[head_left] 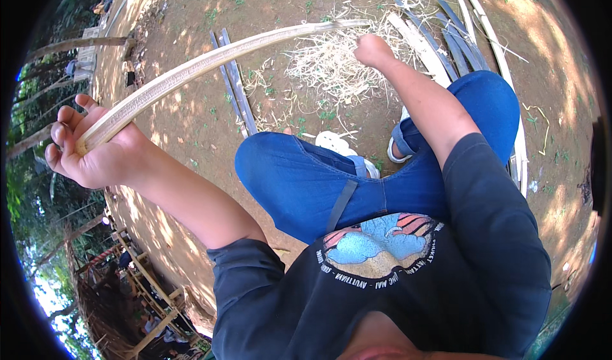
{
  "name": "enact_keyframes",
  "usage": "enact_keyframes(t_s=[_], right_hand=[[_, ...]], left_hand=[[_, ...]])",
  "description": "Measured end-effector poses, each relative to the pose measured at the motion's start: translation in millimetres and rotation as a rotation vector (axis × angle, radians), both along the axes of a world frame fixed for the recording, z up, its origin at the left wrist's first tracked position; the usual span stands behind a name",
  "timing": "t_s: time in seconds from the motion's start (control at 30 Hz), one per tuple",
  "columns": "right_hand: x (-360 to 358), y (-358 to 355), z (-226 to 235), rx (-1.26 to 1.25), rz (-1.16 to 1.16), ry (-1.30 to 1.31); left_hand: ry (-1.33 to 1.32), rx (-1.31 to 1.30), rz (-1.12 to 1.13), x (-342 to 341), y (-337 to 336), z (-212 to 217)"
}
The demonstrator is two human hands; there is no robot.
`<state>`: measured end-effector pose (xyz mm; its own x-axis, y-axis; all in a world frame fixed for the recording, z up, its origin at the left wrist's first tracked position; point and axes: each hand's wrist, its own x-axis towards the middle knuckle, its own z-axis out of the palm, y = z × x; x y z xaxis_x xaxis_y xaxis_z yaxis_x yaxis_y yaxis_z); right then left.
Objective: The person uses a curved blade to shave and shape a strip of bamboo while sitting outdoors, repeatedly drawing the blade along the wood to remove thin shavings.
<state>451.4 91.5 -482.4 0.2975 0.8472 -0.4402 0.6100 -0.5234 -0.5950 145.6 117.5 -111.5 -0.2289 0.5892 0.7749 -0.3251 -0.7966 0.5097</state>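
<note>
A: Fingers [64, 127] first. We see the left hand [95, 149] curled shut around the near end of a long pale bamboo strip [210, 57], with the thumb side pressed against the strip's flat face. The end of the strip sits inside the fist.

B: And the right hand [373, 51]? We see it closed into a fist at the far end of the same strip, but only its back shows. We cannot tell for certain whether the fingers wrap the strip or something else there.

A: Agreed. Between the two hands, we see the strip bowed in a shallow arc, lifted off the ground and running from lower left up to upper right.

B: Under the right hand we find a heap of pale shavings [325, 63] spread on the bare earth.

A: Just beyond that, we see more split strips [446, 41] lying side by side on the ground, some grey, some pale. Two grey slats [236, 86] lie apart from them, under the middle of the held strip.

B: Closer in, we see knees in blue jeans [306, 181] and a white sandal [335, 144] on the ground between them. A dark shirt with a round print fills the lower part.

A: At the lower left we see a wooden frame [143, 277] among trees.
</note>
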Motion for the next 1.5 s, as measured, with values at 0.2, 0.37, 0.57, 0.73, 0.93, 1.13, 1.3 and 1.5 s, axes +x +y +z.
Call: enact_keyframes(t_s=[0.2, 0.37, 0.57, 0.73, 0.93, 1.13, 1.3, 1.5], right_hand=[[-4.0, 6.3, 22.4, 0.187, -0.155, 0.162], [-91.9, 2.9, 138.1, 0.533, 0.085, 0.621], [-139.9, -31.1, 233.6, 0.857, 0.378, 0.682], [-104.3, -11.9, 187.2, 0.515, 0.329, 0.601], [-22.4, 3.7, 45.1, 0.236, 0.148, 0.130], [-25.4, 4.3, 56.8, 0.253, 0.090, 0.203], [-80.7, -2.6, 130.1, 0.444, 0.242, 0.370], [-82.0, -0.4, 88.2, 0.483, 0.167, 0.370]], left_hand=[[0.023, -0.010, 0.044, -9.8, 12.5, 3.0], [0.065, 0.017, 0.393, 4.9, 22.0, 5.8], [0.154, 0.109, 0.348, 32.8, 16.4, 16.4], [0.134, 0.147, -0.049, 18.0, 21.9, 16.6], [0.181, 0.110, -0.333, -10.3, 21.5, 21.7], [0.085, 0.057, -0.029, 13.1, 24.7, 15.8], [0.102, 0.039, -0.136, -10.1, 46.0, 18.5], [0.086, 0.024, -0.134, -10.8, 53.0, 22.8]])
